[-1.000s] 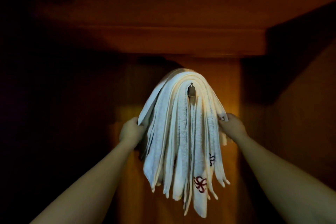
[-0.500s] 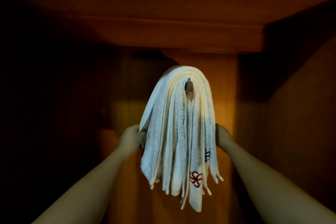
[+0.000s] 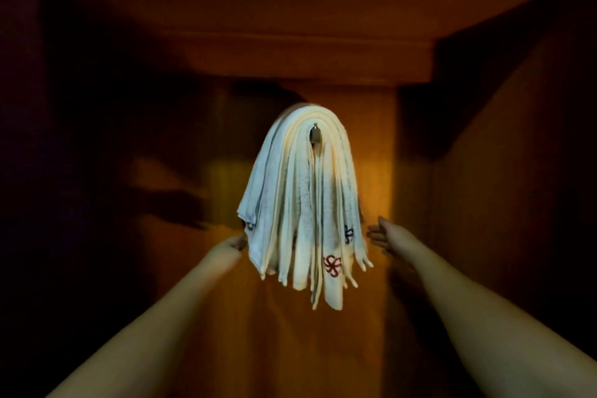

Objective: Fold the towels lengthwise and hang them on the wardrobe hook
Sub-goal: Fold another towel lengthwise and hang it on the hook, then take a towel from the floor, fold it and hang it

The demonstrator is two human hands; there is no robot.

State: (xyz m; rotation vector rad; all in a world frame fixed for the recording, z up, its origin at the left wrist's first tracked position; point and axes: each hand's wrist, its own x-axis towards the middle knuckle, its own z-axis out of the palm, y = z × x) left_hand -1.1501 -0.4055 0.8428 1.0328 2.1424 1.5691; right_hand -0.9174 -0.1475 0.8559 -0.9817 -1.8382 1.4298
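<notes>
Towels: soft, limp white terry towels (image 3: pixel 300 203) hang bunched over small metal hook (image 3: pixel 315 134), frame centre. Left hand (image 3: pixel 234 244) touches their edge, fingers hidden; right hand (image 3: pixel 387 239) spread, apart. Likely bulky; grip the folded sides.

Single view only, worn on the head. Looks forward and slightly up into a dim wooden wardrobe (image 3: pixel 323 52), straight at its back panel. Centred on the metal hook (image 3: pixel 315 134) and the bundle of towels (image 3: pixel 303 203) draped over it, at about arm's reach. Enters from the bottom corners: both forearms, converging toward the middle, left hand (image 3: pixel 234 244) at the bundle's left edge, right hand (image 3: pixel 386 237) just beside its right edge. Wide-angle bend at the edges; sides of the wardrobe lost in shadow. No second view to compare.
</notes>
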